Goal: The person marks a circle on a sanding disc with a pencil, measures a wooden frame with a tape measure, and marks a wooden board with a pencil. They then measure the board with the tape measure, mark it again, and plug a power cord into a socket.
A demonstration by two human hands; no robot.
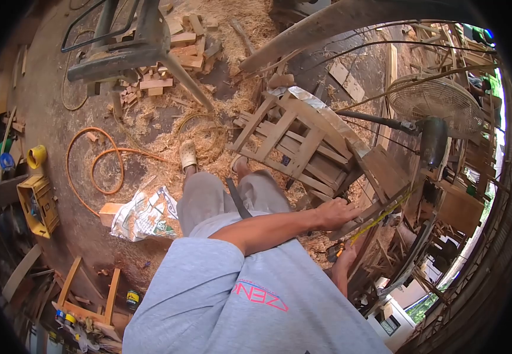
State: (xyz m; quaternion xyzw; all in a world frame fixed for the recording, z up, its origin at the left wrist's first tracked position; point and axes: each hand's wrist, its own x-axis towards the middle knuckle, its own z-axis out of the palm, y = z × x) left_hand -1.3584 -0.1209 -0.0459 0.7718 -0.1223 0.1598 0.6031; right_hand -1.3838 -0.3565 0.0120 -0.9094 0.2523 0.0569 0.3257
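Note:
My left arm reaches across my body, and my left hand (335, 214) is closed with curled fingers at the near end of a narrow wooden board (367, 217). What it holds, if anything, is hidden. Below it, my right hand (343, 264) grips a tape measure (334, 252) with a dark and orange case. Its yellow blade (380, 218) is drawn out along the boards, up and to the right. Beside my left hand a slatted wooden frame (294, 138) leans at a tilt among other wooden pieces.
A standing fan (436, 106) is at the right. Wood shavings (156, 121) and cut blocks (188, 53) cover the floor ahead. An orange hose (114, 150), a white plastic sack (144, 215) and a yellow crate (38, 203) lie to the left; a metal stand (120, 65) is at upper left.

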